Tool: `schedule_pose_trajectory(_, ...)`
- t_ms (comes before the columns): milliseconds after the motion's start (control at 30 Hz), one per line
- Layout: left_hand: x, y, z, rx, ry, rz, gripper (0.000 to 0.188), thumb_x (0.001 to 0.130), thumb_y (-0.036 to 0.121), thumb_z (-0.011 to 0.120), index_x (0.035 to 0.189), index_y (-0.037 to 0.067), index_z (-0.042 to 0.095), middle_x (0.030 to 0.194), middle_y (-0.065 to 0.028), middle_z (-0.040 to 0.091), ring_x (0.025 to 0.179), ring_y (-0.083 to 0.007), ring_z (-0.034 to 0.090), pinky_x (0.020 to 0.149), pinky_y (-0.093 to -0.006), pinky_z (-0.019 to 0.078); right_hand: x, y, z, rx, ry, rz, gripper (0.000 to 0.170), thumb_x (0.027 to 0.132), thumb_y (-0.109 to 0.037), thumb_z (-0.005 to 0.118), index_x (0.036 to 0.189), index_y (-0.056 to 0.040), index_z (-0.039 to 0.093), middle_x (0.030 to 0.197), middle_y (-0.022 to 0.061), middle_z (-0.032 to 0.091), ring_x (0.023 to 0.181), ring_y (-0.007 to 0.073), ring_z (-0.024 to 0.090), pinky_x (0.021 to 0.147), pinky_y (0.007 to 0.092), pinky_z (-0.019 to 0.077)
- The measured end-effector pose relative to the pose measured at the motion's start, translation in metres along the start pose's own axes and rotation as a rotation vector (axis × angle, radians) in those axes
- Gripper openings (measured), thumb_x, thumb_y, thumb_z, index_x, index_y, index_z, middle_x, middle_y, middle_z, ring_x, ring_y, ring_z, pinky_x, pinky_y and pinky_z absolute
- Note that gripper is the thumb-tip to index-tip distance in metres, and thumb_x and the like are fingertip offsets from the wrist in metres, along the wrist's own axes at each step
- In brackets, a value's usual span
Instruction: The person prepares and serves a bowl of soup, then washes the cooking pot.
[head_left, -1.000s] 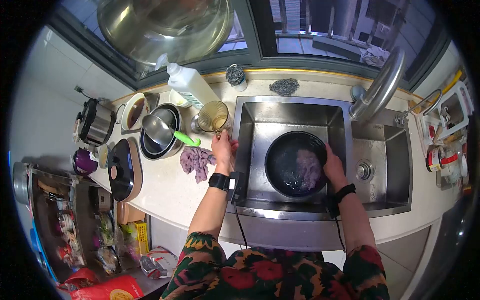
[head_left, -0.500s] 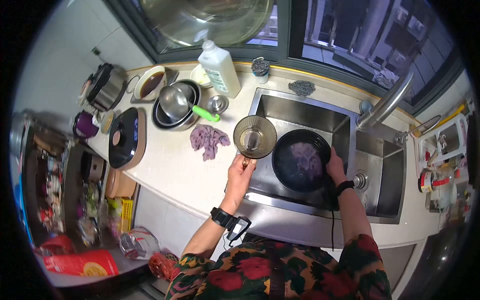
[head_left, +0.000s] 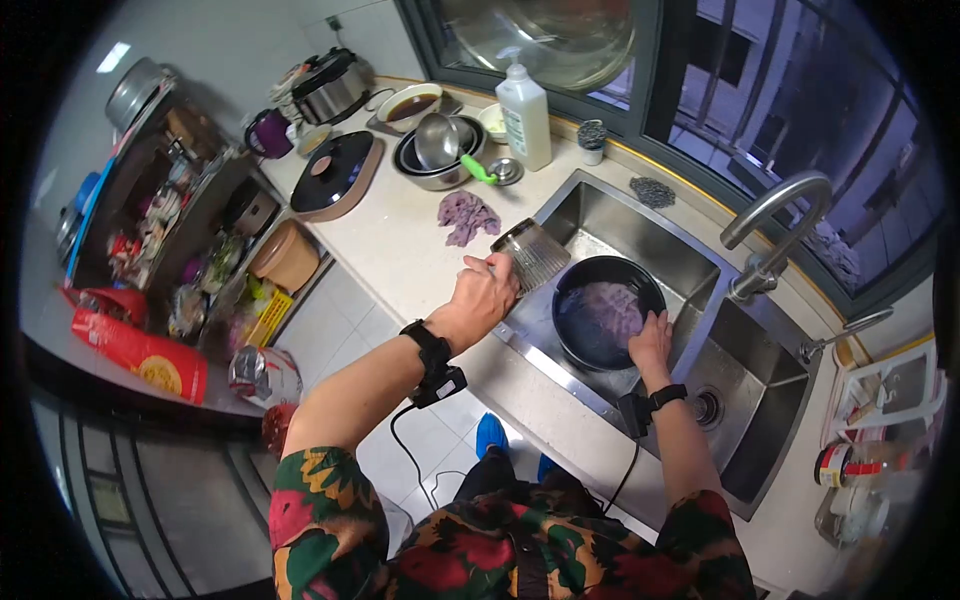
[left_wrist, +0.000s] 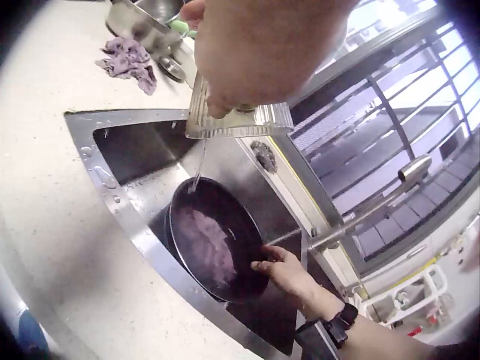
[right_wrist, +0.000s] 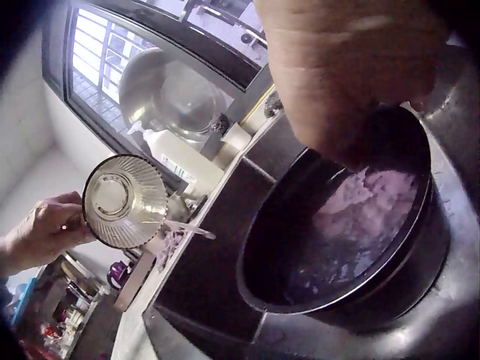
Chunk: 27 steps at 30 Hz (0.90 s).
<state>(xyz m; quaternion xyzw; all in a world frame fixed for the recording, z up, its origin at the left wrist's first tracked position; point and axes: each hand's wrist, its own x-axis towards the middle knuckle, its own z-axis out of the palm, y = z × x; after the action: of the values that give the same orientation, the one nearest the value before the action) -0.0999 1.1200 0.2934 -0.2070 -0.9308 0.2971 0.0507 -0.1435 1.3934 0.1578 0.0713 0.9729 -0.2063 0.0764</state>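
Note:
My left hand (head_left: 480, 300) grips the handle of a ribbed glass cup (head_left: 533, 254), tilted over the left edge of the sink. From its rim a thin stream of liquid falls toward the dark pot, seen in the left wrist view. The black pot (head_left: 570, 338) stands in the large basin with a purple cloth (head_left: 612, 308) under water inside. With fingers over the pot's right rim, my right hand (head_left: 652, 345) holds it. In the right wrist view the cup (right_wrist: 126, 201) shows its base, and the right hand (right_wrist: 352, 75) covers part of the rim.
On the counter left of the sink lie another purple cloth (head_left: 467, 217), a ladle (head_left: 437, 142) on nested bowls, a metal lid (head_left: 507, 171) and a soap bottle (head_left: 524, 115). A steel scourer (head_left: 652, 192) sits behind the basin; the faucet (head_left: 780, 235) rises at the right.
The glass cup was lifted off the counter side, brought to the sink and tipped. My right hand stays at the pot's rim. The head view has turned.

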Motion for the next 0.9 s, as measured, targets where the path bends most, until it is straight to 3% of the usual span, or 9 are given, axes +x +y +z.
schedule_pose_trajectory(67, -0.018, -0.002, -0.005, 0.086, 0.102, -0.112, 0.016, 0.074, 0.015, 0.049, 0.086, 0.009, 0.057, 0.090, -0.0156, 0.043, 0.069, -0.0273, 0.052, 0.044, -0.0263, 0.0426, -0.009, -0.014, 0.000, -0.024, 0.023, -0.054, 0.057, 0.072, -0.012, 0.056, 0.124, -0.0014, 0.036, 0.134, 0.0217, 0.024, 0.122, 0.0369, 0.026, 0.101, 0.0391, 0.0251)
schedule_pose_trajectory(133, -0.040, -0.004, -0.008, -0.006, 0.100, -0.193, 0.013, 0.076, 0.018, 0.052, 0.084, 0.010, 0.058, 0.087, -0.0124, 0.045, 0.070, -0.0252, 0.053, 0.045, -0.0284, 0.0439, -0.020, -0.037, -0.001, 0.086, 0.132, -0.318, 0.056, 0.072, -0.011, 0.057, 0.123, -0.0009, 0.036, 0.133, 0.0213, 0.027, 0.121, 0.0364, 0.028, 0.100, 0.0389, 0.0257)
schedule_pose_trajectory(200, -0.064, -0.003, -0.012, -0.588, 0.212, -0.454, 0.015, 0.076, 0.024, 0.056, 0.082, 0.011, 0.058, 0.080, -0.0086, 0.048, 0.073, -0.0229, 0.053, 0.046, -0.0316, 0.0456, -0.035, -0.068, 0.001, 0.420, 0.102, -0.588, 0.061, 0.069, -0.006, 0.060, 0.125, -0.0021, 0.034, 0.132, 0.0206, 0.030, 0.119, 0.0328, 0.034, 0.097, 0.0373, 0.0307)
schedule_pose_trajectory(267, -0.095, 0.011, -0.002, -0.672, 0.221, -0.629, 0.024, 0.078, 0.031, 0.058, 0.080, 0.007, 0.057, 0.075, -0.0047, 0.051, 0.073, -0.0169, 0.054, 0.050, -0.0315, 0.0477, -0.069, -0.109, -0.011, 0.825, -0.378, -0.513, 0.074, 0.067, -0.003, 0.060, 0.132, -0.0068, 0.024, 0.136, 0.0180, 0.026, 0.120, 0.0291, 0.034, 0.091, 0.0361, 0.0358)
schedule_pose_trajectory(333, -0.136, 0.025, 0.001, -1.808, 0.058, -1.030, 0.029, 0.083, 0.033, 0.055, 0.079, 0.004, 0.058, 0.070, -0.0031, 0.052, 0.066, -0.0117, 0.053, 0.048, -0.0255, 0.0458, -0.104, -0.138, -0.006, 0.885, -0.508, -0.774, 0.089, 0.064, -0.003, 0.062, 0.136, -0.0094, 0.009, 0.137, 0.0192, 0.021, 0.122, 0.0317, 0.032, 0.087, 0.0400, 0.0391)
schedule_pose_trajectory(400, -0.190, 0.046, 0.002, -2.111, 0.132, -1.065, 0.037, 0.084, 0.039, 0.052, 0.080, 0.002, 0.056, 0.074, -0.0030, 0.056, 0.071, -0.0106, 0.054, 0.057, -0.0264, 0.0492, -0.135, -0.164, 0.008, 0.962, -0.768, -0.812, 0.098, 0.061, -0.002, 0.064, 0.137, -0.0131, 0.003, 0.141, 0.0160, 0.011, 0.124, 0.0330, 0.027, 0.090, 0.0435, 0.0362)
schedule_pose_trajectory(600, -0.397, 0.142, -0.006, -2.093, 0.362, -1.363, 0.033, 0.084, 0.036, 0.053, 0.084, 0.003, 0.056, 0.075, -0.0036, 0.056, 0.070, -0.0097, 0.053, 0.057, -0.0237, 0.0473, -0.298, -0.229, 0.067, 0.970, -1.511, -0.786, 0.102, 0.053, -0.007, 0.072, 0.136, -0.0163, 0.013, 0.136, 0.0152, 0.022, 0.123, 0.0292, 0.026, 0.096, 0.0418, 0.0315)
schedule_pose_trajectory(700, -0.483, 0.180, 0.008, -1.943, 0.410, -1.646, 0.030, 0.084, 0.033, 0.054, 0.082, 0.003, 0.056, 0.074, -0.0016, 0.055, 0.067, -0.0086, 0.052, 0.055, -0.0225, 0.0454, -0.378, -0.248, 0.145, 0.830, -1.713, -0.868, 0.102, 0.054, -0.002, 0.069, 0.136, -0.0165, 0.011, 0.135, 0.0163, 0.022, 0.124, 0.0310, 0.027, 0.094, 0.0417, 0.0351)
schedule_pose_trajectory(900, -0.663, 0.288, -0.053, -1.652, 0.518, -2.137, 0.027, 0.083, 0.030, 0.054, 0.082, 0.003, 0.056, 0.073, -0.0004, 0.055, 0.065, -0.0072, 0.051, 0.054, -0.0213, 0.0439, -0.599, -0.245, 0.211, 0.442, -2.082, -0.984, 0.099, 0.057, 0.004, 0.064, 0.136, -0.0168, 0.009, 0.136, 0.0172, 0.022, 0.123, 0.0326, 0.028, 0.088, 0.0389, 0.0411)
